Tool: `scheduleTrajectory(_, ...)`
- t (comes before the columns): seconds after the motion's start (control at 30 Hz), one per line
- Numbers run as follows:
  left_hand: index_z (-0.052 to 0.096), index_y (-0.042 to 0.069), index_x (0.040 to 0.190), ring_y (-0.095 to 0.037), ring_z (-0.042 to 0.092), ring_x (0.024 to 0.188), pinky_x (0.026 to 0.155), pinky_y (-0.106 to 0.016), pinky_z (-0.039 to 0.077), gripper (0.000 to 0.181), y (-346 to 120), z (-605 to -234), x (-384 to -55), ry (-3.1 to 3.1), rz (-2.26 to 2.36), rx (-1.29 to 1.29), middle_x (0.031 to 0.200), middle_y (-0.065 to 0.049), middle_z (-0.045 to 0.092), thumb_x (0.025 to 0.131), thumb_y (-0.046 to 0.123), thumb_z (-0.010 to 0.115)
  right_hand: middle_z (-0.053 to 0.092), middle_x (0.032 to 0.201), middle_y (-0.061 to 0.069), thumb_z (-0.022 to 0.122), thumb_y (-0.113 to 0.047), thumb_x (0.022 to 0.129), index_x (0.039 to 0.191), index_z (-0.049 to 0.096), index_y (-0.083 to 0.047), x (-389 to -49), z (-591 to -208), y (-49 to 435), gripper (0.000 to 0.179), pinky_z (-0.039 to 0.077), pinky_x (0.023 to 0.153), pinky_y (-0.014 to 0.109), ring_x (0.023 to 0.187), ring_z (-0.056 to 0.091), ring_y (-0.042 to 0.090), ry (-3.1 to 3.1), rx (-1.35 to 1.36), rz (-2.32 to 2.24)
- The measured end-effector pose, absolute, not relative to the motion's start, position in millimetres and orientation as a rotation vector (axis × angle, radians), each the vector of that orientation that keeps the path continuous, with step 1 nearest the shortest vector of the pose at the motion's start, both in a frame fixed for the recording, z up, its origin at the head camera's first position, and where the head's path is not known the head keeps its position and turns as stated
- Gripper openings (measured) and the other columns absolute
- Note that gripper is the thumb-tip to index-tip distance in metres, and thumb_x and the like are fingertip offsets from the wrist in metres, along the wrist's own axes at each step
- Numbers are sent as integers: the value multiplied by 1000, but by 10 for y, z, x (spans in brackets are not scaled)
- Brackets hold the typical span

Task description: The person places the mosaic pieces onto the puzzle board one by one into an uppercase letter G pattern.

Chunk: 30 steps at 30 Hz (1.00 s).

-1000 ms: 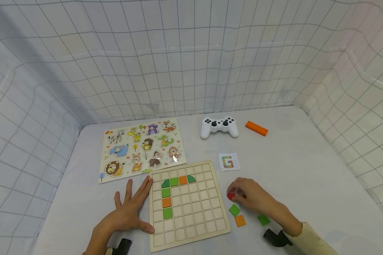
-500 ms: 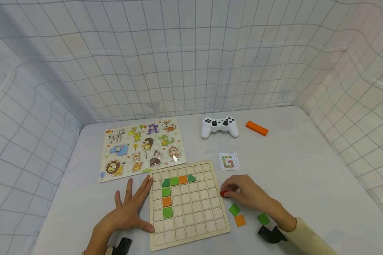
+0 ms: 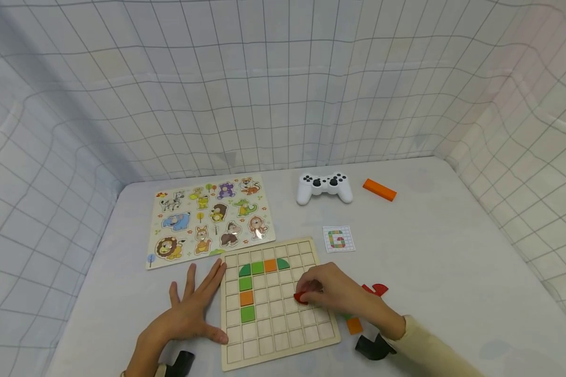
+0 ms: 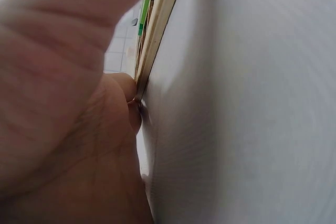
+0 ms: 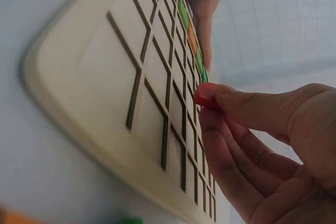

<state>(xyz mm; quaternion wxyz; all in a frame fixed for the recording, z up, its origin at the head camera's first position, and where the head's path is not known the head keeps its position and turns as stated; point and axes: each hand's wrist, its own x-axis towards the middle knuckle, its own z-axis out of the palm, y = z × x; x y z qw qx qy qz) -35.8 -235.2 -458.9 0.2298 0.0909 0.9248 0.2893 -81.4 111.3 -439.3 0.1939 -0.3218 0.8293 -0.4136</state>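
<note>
My right hand is over the right half of the wooden grid board, pinching a red quarter-circle tile between thumb and fingertips. In the right wrist view that red tile shows close above the grid. My left hand lies with spread, straight fingers along the board's left edge, thumb and fingertips touching it. Several tiles sit in the board's cells: a top row with a green square, an orange square and dark green rounded corners, and a left column of green and orange squares.
Red tiles and an orange square lie right of the board, partly behind my right forearm. A pattern card, a white game controller, an orange bar and an animal puzzle lie farther back.
My right hand has carried the red tile left from the table onto the area over the board. Other red tiles behind it have come into view. The left hand has stayed put.
</note>
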Motion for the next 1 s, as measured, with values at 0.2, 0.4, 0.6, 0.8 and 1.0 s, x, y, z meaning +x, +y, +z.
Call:
scheduleTrajectory(0.2,3,30,163,-48,-36,144,98,-76,-30,150,-2362,-4622,-348,2568,805,263,171,-2,-7,45,66,90,71,85,-9,78,-11,87,92,75,-14,-822,-4456,895,6,55,71,18,76,59,-1,2298,-955,-1154)
scheduleTrajectory(0.4,3,29,163,-49,-35,143,98,-77,-29,150,-2356,-4606,-346,2565,820,260,171,-4,-7,45,64,91,73,84,-8,78,-10,87,90,75,-12,-816,-4485,677,5,54,72,15,74,61,-5,2250,-996,-1158)
scheduleTrajectory(0.6,2,26,163,-52,-33,143,99,-79,-26,151,-2331,-4547,-338,2548,783,241,170,-6,-7,47,60,93,73,84,-11,77,-8,88,90,76,-13,-735,-4441,448,5,53,70,13,73,61,-7,2224,-1007,-1139)
scheduleTrajectory(0.8,3,26,163,-52,-31,144,99,-79,-25,151,-2333,-4562,-342,2555,766,237,170,-7,-6,47,61,92,72,81,-13,76,-9,88,90,75,-14,-628,-4405,274,5,51,67,9,69,58,-11,2224,-1066,-1081)
scheduleTrajectory(1.0,2,26,163,-53,-31,144,99,-79,-24,150,-2340,-4553,-337,2558,784,251,171,-6,-6,47,60,92,70,79,-13,76,-9,89,90,75,-14,-578,-4438,191,5,49,65,7,68,56,-12,2253,-1124,-1040)
